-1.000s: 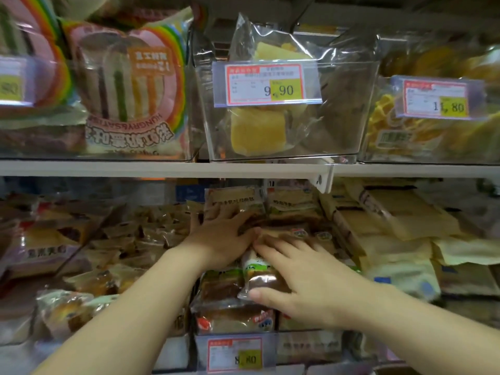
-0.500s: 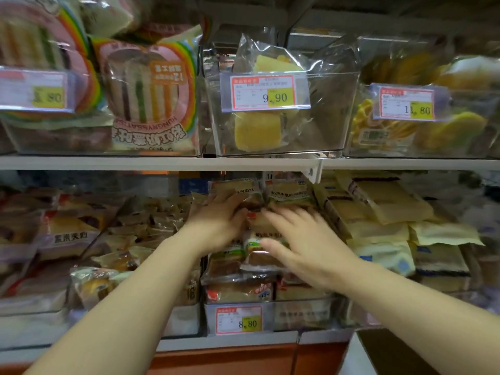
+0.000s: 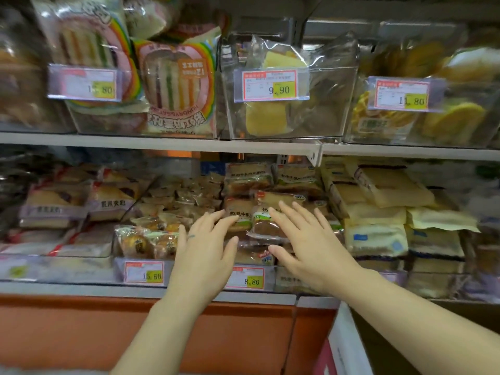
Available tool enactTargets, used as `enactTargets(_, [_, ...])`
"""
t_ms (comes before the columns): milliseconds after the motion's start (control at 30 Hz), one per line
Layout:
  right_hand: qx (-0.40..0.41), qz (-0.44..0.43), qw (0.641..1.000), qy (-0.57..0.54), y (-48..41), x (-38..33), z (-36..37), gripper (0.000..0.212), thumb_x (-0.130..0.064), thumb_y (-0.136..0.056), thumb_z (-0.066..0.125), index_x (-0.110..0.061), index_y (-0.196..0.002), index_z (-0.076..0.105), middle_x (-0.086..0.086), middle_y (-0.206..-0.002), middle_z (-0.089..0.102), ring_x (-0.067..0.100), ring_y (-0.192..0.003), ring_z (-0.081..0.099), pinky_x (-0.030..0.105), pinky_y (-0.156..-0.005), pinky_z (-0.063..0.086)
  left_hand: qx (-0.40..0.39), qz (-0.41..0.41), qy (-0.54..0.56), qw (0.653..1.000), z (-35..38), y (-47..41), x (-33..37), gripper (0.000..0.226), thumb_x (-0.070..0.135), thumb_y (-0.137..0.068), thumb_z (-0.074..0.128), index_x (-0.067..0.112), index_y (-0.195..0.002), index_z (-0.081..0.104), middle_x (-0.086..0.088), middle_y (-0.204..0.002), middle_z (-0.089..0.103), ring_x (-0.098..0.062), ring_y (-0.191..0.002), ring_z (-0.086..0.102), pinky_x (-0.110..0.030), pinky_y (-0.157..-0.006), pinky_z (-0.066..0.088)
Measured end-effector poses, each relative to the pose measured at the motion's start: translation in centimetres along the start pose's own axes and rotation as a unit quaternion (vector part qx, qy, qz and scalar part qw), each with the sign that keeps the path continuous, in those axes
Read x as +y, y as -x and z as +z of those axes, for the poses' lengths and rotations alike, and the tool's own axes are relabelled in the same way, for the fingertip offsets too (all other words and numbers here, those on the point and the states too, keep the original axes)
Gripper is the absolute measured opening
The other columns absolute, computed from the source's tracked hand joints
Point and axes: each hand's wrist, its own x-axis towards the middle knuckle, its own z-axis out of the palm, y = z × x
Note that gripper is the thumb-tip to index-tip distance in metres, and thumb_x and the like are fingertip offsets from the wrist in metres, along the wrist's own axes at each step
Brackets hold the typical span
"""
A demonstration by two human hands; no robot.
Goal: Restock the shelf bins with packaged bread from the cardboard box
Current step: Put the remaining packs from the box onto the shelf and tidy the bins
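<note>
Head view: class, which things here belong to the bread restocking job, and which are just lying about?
Job in hand: left hand and right hand, both open; bread packs in the 8.80 bin; cardboard box, lower right.

Lying about: rainbow sandwich packs; yellow cake in the 9.90 bin; small buns in the 15.50 bin; pale packs, right.

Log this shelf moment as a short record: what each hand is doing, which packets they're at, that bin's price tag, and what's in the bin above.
left hand: open, fingers spread, reaching to the bread packets
right hand: open, fingers spread over the same packets
bread packets: stacked in the middle bin of the lower shelf
grip: neither hand holds a packet
price tag: 8.80, on that bin's front
upper bin: clear, holds bagged yellow cake, tagged 9.90
</note>
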Motion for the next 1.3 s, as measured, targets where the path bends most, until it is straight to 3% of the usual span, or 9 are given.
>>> enactTargets(167, [0.07, -0.095, 0.992, -0.046, -1.9, -2.9, -0.2, 0.053, -0.042, -0.095, 0.048, -0.03, -0.145, 0.035, -0.008, -0.15, 0.034, 0.013, -0.143, 0.02, 0.036, -0.118, 0.0, 0.039, 0.028, -0.068, 0.997, -1.5, -1.9, -3.7, 0.035, 0.033, -0.096, 0.047, 0.033, -0.13, 0.052, 0.01, -0.14, 0.046, -0.016, -0.139, 0.029, -0.05, -0.116, 0.008])
enactTargets(300, [0.118, -0.18, 0.976, -0.042, -4.9, -6.6, 2.7, 0.038, -0.031, -0.084, 0.062, -0.018, -0.12, 0.064, -0.001, -0.117, 0.065, 0.02, -0.112, 0.058, 0.041, -0.104, 0.042, 0.004, 0.052, -0.13, 0.99, -2.5, -2.7, -8.4, 0.048, 0.053, -0.093, 0.031, 0.03, -0.124, 0.059, 0.006, -0.13, 0.057, -0.024, -0.131, 0.044, -0.056, -0.111, 0.021])
enactTargets(500, [0.088, -0.169, 0.981, 0.027, -8.5, -10.7, 6.6, 0.059, -0.041, -0.055, 0.086, -0.012, -0.104, 0.071, 0.006, -0.109, 0.069, 0.022, -0.099, 0.067, 0.041, -0.093, 0.049, -0.036, 0.079, -0.164, 0.983, -2.3, -2.6, -13.6, 0.059, 0.061, -0.096, 0.018, 0.029, -0.125, 0.058, -0.001, -0.131, 0.058, -0.024, -0.117, 0.055, -0.052, -0.106, 0.032])
enactTargets(633, [0.095, -0.16, 0.981, 0.05, -9.5, -10.3, 7.3, 0.039, -0.032, -0.052, 0.087, -0.019, -0.085, 0.071, 0.002, -0.1, 0.069, 0.02, -0.089, 0.068, 0.04, -0.092, 0.05, -0.049, 0.094, -0.176, 0.979, -1.7, -3.4, -14.4, 0.055, 0.062, -0.096, 0.016, 0.032, -0.128, 0.049, -0.004, -0.126, 0.06, -0.025, -0.113, 0.056, -0.057, -0.105, 0.033])
enactTargets(800, [0.088, -0.129, 0.985, 0.074, -9.5, -10.0, 7.5, 0.037, -0.042, -0.048, 0.088, -0.021, -0.075, 0.073, 0.0, -0.096, 0.071, 0.019, -0.082, 0.07, 0.045, -0.095, 0.047, -0.041, 0.127, -0.226, 0.965, -1.6, -4.1, -14.9, 0.052, 0.059, -0.096, 0.019, 0.03, -0.121, 0.055, 0.0, -0.111, 0.063, -0.026, -0.105, 0.06, -0.066, -0.104, 0.027])
enactTargets(1000, [0.08, -0.091, 0.986, 0.117, -9.6, -10.2, 7.2, 0.038, -0.046, -0.054, 0.084, -0.019, -0.078, 0.072, -0.001, -0.094, 0.072, 0.019, -0.081, 0.07, 0.051, -0.096, 0.044, -0.047, 0.111, -0.259, 0.958, -2.2, -4.0, -15.4, 0.052, 0.056, -0.089, 0.032, 0.02, -0.103, 0.067, -0.007, -0.107, 0.066, -0.032, -0.102, 0.062, -0.07, -0.099, 0.03])
enactTargets(1133, [-0.001, -0.113, 0.987, 0.112, -9.8, -10.8, 6.1, 0.033, -0.046, -0.075, 0.063, -0.019, -0.094, 0.066, 0.003, -0.107, 0.068, 0.024, -0.092, 0.068, 0.052, -0.1, 0.041, -0.105, 0.088, -0.248, 0.959, -2.7, -4.1, -14.5, 0.058, 0.062, -0.088, 0.024, 0.021, -0.1, 0.063, -0.009, -0.112, 0.062, -0.034, -0.103, 0.061, -0.07, -0.099, 0.032])
enactTargets(1233, [-0.053, -0.092, 0.991, 0.082, -9.3, -11.1, 4.1, 0.055, -0.055, -0.09, 0.049, -0.032, -0.139, 0.039, -0.01, -0.15, 0.035, 0.013, -0.136, 0.035, 0.039, -0.116, 0.015, -0.123, 0.061, -0.225, 0.965, -3.5, -4.4, -13.8, 0.065, 0.066, -0.089, 0.008, 0.032, -0.126, 0.048, -0.002, -0.142, 0.038, -0.026, -0.133, 0.035, -0.062, -0.112, 0.01])
enactTargets(1300, [-0.045, -0.058, 0.994, 0.082, -8.9, -11.3, 3.2, 0.062, -0.058, -0.089, 0.047, -0.037, -0.144, 0.026, -0.014, -0.156, 0.018, 0.01, -0.143, 0.018, 0.038, -0.117, 0.005, -0.119, 0.046, -0.178, 0.976, -4.3, -4.7, -13.5, 0.051, 0.057, -0.096, 0.017, 0.034, -0.128, 0.049, 0.001, -0.141, 0.037, -0.021, -0.135, 0.029, -0.058, -0.114, 0.009])
